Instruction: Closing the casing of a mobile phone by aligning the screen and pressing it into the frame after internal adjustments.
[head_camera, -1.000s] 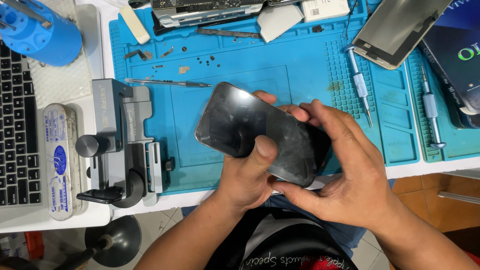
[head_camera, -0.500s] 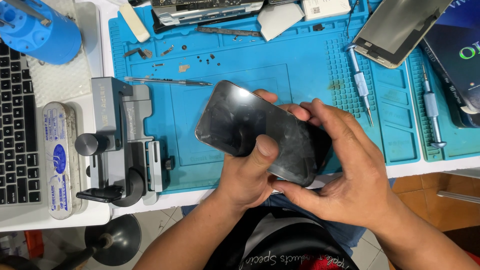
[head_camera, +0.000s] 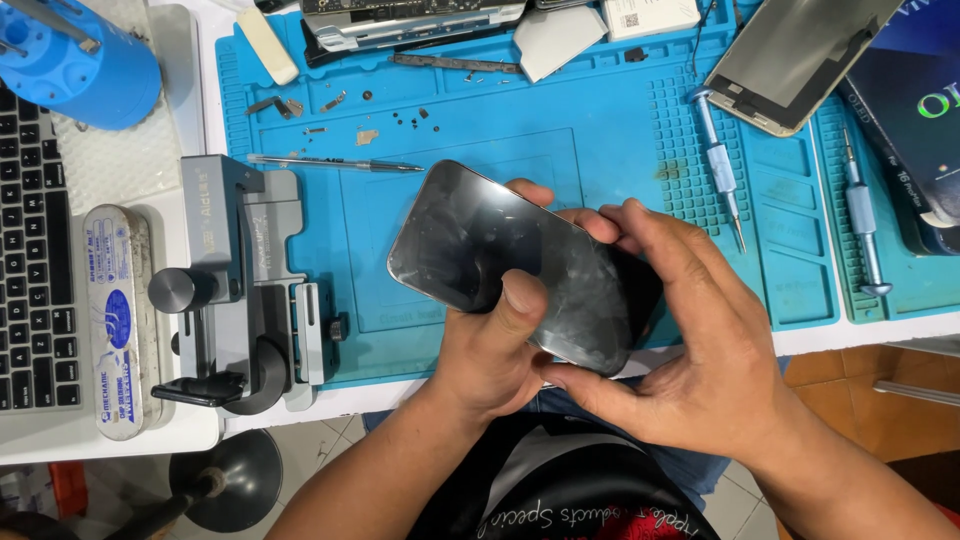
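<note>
A smartphone (head_camera: 500, 250) with a dark, smudged glass face is held tilted above the front of a blue work mat (head_camera: 620, 130). My left hand (head_camera: 490, 350) grips it from below, thumb pressed on the screen near its lower edge. My right hand (head_camera: 680, 340) wraps the phone's right end, fingers behind it and thumb under the bottom corner.
A grey metal clamp fixture (head_camera: 240, 290) stands left of the mat. Tweezers (head_camera: 335, 163), small screws and parts lie on the mat. Two screwdrivers (head_camera: 722, 170) (head_camera: 862, 215), a detached screen (head_camera: 790, 60), a blue cylinder (head_camera: 75, 60), a laptop keyboard (head_camera: 25, 270) and a tin (head_camera: 120, 320) surround it.
</note>
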